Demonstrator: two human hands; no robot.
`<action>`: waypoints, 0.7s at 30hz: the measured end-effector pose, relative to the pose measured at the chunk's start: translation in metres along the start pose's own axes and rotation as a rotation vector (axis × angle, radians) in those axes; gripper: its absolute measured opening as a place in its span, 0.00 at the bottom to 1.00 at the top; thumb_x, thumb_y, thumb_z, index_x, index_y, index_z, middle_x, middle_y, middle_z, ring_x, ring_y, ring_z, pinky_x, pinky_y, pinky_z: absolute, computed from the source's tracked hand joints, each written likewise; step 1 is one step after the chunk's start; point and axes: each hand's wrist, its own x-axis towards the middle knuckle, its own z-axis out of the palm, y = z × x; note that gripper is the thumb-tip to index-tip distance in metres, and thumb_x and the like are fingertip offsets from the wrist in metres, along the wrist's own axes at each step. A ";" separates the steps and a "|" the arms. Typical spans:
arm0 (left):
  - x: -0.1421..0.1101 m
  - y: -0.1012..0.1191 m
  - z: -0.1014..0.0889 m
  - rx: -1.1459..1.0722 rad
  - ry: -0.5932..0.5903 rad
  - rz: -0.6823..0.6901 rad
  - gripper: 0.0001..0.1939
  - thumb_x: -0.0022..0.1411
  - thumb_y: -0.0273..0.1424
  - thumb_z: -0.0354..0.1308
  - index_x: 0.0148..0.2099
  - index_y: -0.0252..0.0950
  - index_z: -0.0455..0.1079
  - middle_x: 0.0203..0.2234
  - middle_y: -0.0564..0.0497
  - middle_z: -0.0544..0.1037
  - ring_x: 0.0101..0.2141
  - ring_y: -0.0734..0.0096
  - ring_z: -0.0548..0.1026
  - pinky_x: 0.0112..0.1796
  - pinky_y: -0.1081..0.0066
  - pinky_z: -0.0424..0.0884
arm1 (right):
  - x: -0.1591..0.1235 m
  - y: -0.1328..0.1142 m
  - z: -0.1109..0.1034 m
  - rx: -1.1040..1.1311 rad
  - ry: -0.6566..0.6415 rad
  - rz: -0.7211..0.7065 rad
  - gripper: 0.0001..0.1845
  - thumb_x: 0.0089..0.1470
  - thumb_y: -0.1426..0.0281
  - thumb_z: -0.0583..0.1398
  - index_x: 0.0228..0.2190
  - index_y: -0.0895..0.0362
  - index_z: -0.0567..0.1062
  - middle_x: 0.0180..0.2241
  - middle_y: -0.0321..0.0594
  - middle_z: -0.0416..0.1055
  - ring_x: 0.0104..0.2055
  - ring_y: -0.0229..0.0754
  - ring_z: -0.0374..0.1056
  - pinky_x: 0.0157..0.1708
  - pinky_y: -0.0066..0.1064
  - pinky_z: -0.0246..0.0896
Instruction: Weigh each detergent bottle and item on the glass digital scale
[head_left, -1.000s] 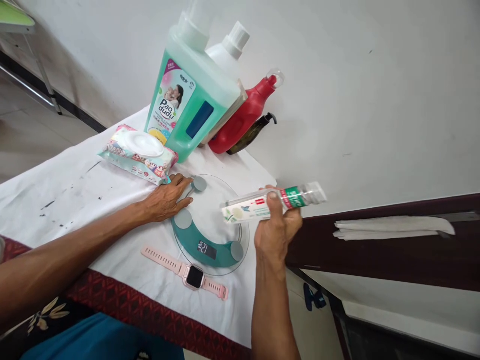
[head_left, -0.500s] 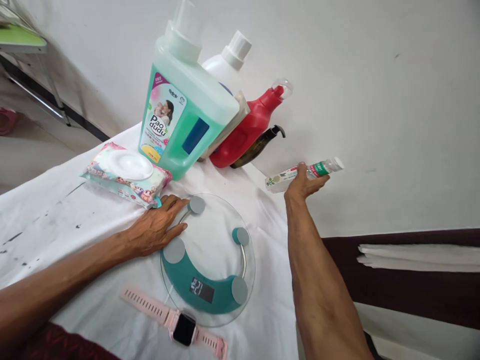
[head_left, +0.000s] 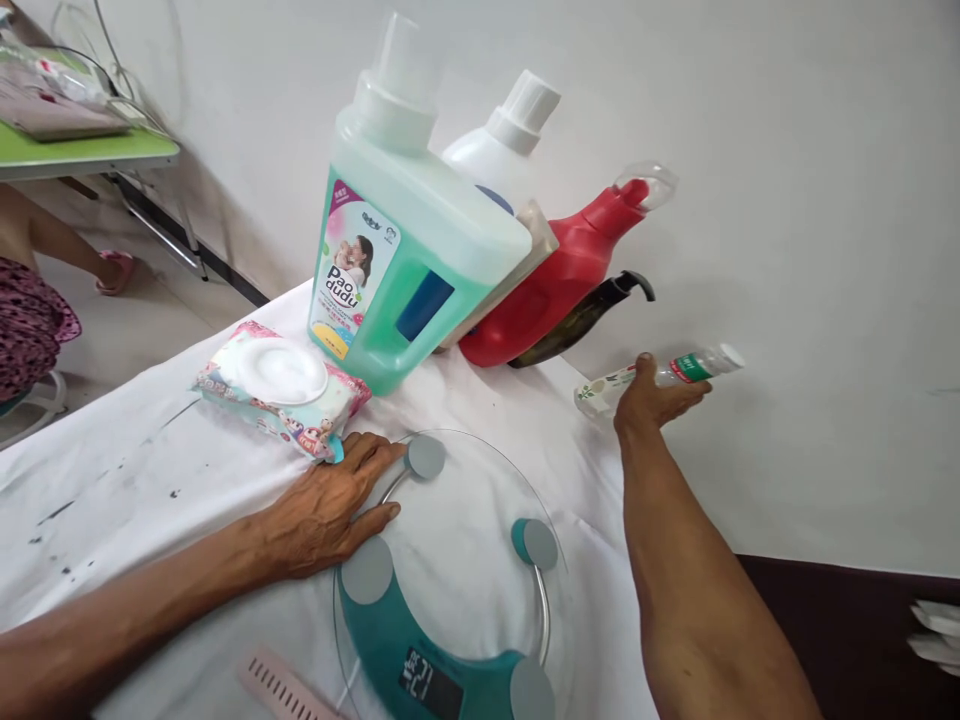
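Note:
My right hand [head_left: 654,397] is closed round a small clear bottle [head_left: 701,366] with a green label and white cap, held level near the wall at the table's far right corner, just right of a dark pump bottle [head_left: 581,318]. My left hand [head_left: 330,510] lies flat, fingers stretched out, on the left rim of a round glass scale [head_left: 457,560] with teal trim and a lit display. A pack of wet wipes [head_left: 281,385] lies just beyond that hand.
Against the wall lean a large green detergent jug [head_left: 397,250], a white bottle [head_left: 499,140] and a red bottle [head_left: 562,280]. A pink watch strap [head_left: 281,690] shows at the bottom edge. A green table [head_left: 82,150] and another person's legs [head_left: 45,260] are at far left.
My right hand has carried the small bottle from above the scale away to the far right, toward the wall beside the pump bottle. The view has shifted forward; my left hand stays on the scale.

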 end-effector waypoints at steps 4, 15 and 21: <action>0.000 0.001 -0.003 0.004 -0.021 0.008 0.27 0.76 0.39 0.52 0.72 0.41 0.58 0.63 0.39 0.71 0.62 0.48 0.71 0.61 0.44 0.75 | -0.022 -0.007 -0.021 -0.030 -0.003 0.013 0.36 0.44 0.71 0.75 0.40 0.49 0.55 0.54 0.54 0.56 0.67 0.65 0.54 0.71 0.54 0.45; -0.001 -0.001 -0.004 0.080 -0.050 0.021 0.25 0.75 0.36 0.53 0.69 0.36 0.58 0.59 0.37 0.70 0.61 0.46 0.70 0.59 0.46 0.75 | -0.222 -0.106 -0.107 0.110 -0.732 -0.488 0.25 0.57 0.48 0.67 0.46 0.52 0.74 0.49 0.45 0.76 0.53 0.51 0.73 0.53 0.50 0.72; 0.000 -0.022 0.015 0.093 0.084 0.137 0.19 0.73 0.36 0.55 0.62 0.38 0.65 0.52 0.40 0.75 0.51 0.51 0.78 0.49 0.54 0.80 | -0.314 -0.160 -0.098 0.184 -1.137 -0.611 0.32 0.55 0.46 0.70 0.53 0.50 0.73 0.55 0.46 0.75 0.58 0.52 0.73 0.55 0.50 0.73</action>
